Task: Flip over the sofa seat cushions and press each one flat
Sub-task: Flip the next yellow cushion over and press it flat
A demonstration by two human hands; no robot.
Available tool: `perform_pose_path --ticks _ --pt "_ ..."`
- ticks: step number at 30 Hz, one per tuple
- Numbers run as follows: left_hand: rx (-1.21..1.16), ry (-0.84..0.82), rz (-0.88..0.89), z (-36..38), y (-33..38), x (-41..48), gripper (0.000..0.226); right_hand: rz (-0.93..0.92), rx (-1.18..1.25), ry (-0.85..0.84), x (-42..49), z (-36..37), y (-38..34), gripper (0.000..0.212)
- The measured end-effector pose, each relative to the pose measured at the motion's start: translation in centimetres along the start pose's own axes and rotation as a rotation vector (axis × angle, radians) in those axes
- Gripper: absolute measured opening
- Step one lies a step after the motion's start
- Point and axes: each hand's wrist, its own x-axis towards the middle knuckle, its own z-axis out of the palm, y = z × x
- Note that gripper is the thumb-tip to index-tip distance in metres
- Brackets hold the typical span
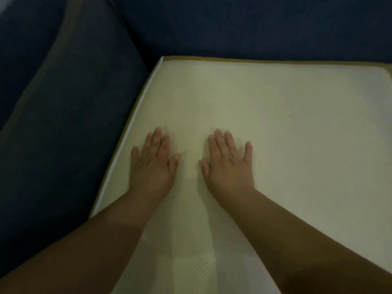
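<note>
The cream seat cushion (286, 128) lies on the dark blue sofa (63, 102), its left edge against what looks like the armrest. The left hand (151, 164) and right hand (228, 164) press flat on it near that edge, fingers straight and spread, holding nothing.

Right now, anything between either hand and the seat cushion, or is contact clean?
Nothing visible in the way. The left hand and right hand both lie flat, fingers straight, directly on the pale face of the seat cushion, near its left edge beside the dark blue sofa upholstery.
</note>
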Motion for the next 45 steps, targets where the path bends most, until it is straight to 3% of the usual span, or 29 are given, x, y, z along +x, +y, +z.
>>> perform_pose_path --ticks 2,5,8,13,15,17,28,32,37,41,45 --pt "0.006 0.116 -0.017 -0.1 -1.6 -1.4 0.069 -0.071 0.059 0.092 -0.2 0.0 -1.9 0.065" --pt "0.027 -0.048 -0.092 1.1 -3.0 -3.1 0.073 -0.198 0.023 -0.012 -1.2 3.1 -4.2 0.063" --pt "-0.005 -0.095 -0.092 1.2 -3.5 -2.3 0.066 -0.175 -0.004 -0.033 -0.9 3.6 -4.0 0.065" --pt "-0.012 0.156 -0.113 -0.7 -4.9 -5.8 0.064 -0.225 0.122 0.061 -2.9 1.8 -7.9 0.062" --pt "-0.014 0.04 -0.171 0.5 -5.3 -8.4 0.066 -0.286 0.104 -0.048 -4.6 3.9 -9.3 0.06" --pt "-0.01 -0.039 -0.206 2.0 -5.6 -9.6 0.069 -0.273 0.08 -0.072 -5.3 5.4 -9.2 0.061" --pt "-0.008 -0.01 -0.209 2.7 -5.7 -9.2 0.06 -0.27 0.026 -0.089 -4.9 5.7 -9.1 0.06" --pt "-0.037 -0.076 -0.202 1.6 -5.4 -9.3 0.058 -0.263 0.007 -0.07 -5.2 5.1 -9.3 0.059" --pt "-0.089 0.111 -0.191 -1.0 -4.6 -12.9 0.058 -0.217 0.067 0.07 -7.9 2.1 -9.5 0.06" --pt "-0.037 -0.07 -0.168 1.8 -4.6 -16.8 0.066 -0.244 0.033 -0.116 -11.6 4.9 -8.7 0.06" --pt "-0.046 0.018 -0.134 0.8 -5.0 -16.6 0.068 -0.213 0.027 -0.05 -11.4 4.2 -8.9 0.062"
